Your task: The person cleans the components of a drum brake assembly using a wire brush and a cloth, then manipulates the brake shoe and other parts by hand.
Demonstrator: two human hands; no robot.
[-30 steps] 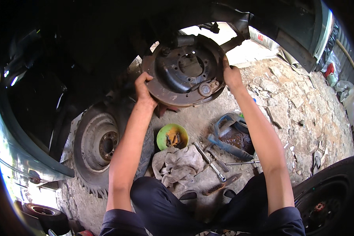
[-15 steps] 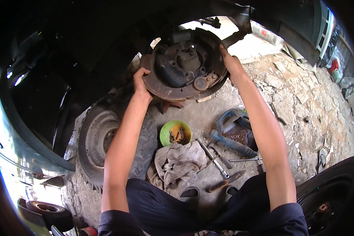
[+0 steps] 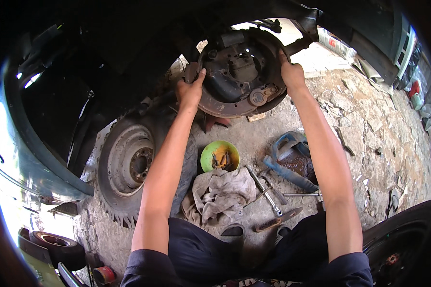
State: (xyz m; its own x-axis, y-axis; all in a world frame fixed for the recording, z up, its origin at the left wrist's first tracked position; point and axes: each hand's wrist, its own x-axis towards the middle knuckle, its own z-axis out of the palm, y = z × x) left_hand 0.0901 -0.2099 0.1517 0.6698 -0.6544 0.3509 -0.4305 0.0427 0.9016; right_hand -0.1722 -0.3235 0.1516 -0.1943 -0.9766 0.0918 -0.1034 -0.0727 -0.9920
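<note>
A rusty, dark round brake backing plate [image 3: 225, 104] with bolt holes, a central opening and a round fitting at lower right is held up under the dark wheel arch. My left hand [image 3: 189, 93] is closed on its left edge, thumb up beside a brown curved piece [image 3: 192, 71]. My right hand [image 3: 292, 76] grips the right rim, index finger pointing up along it. Whether the plate touches the axle behind it cannot be told.
A tyred wheel [image 3: 124, 158] stands at left. Below are a green bowl [image 3: 210, 150] of small parts, a rag [image 3: 220, 196], socket wrench [image 3: 266, 191], brush [image 3: 277, 220] and cut blue jug [image 3: 282, 162] with dark contents. Another wheel [image 3: 402, 248] is at lower right; broken stone [image 3: 364, 134] covers the ground.
The plate and both hands have moved up and to the right. My left hand has shifted its grip, its thumb now higher and angled upward.
</note>
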